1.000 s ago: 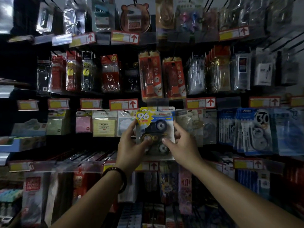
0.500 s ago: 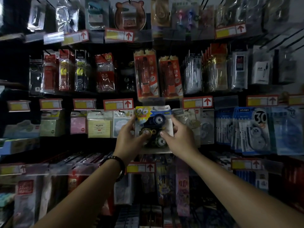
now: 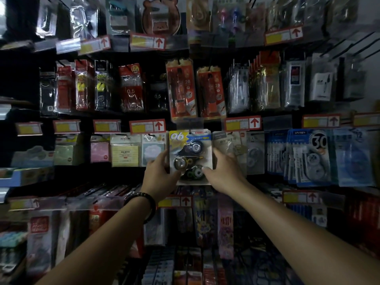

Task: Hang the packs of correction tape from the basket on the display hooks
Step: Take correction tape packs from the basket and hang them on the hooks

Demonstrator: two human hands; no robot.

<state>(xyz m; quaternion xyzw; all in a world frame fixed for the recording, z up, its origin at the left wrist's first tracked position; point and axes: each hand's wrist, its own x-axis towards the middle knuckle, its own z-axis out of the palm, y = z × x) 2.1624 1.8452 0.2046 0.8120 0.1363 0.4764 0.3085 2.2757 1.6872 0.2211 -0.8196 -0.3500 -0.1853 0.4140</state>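
A blister pack of correction tape (image 3: pixel 190 153) with a yellow "96" corner and three round dispensers sits upright against the display wall, its top under a clear price-tag holder (image 3: pixel 190 121). My left hand (image 3: pixel 159 175) pinches its lower left edge, thumb on the front. My right hand (image 3: pixel 223 171) grips its right edge, thumb on the lower front. The hook itself is hidden behind the pack. The basket is out of view.
Other correction tape packs (image 3: pixel 308 157) hang to the right, sticky-note packs (image 3: pixel 124 150) to the left. Pen and refill packs (image 3: pixel 181 89) fill the row above. Red-arrow price labels (image 3: pixel 147 126) line each row. More packs hang below.
The pack has moved further from me toward the wall and slightly up, with both hands still holding its edges.
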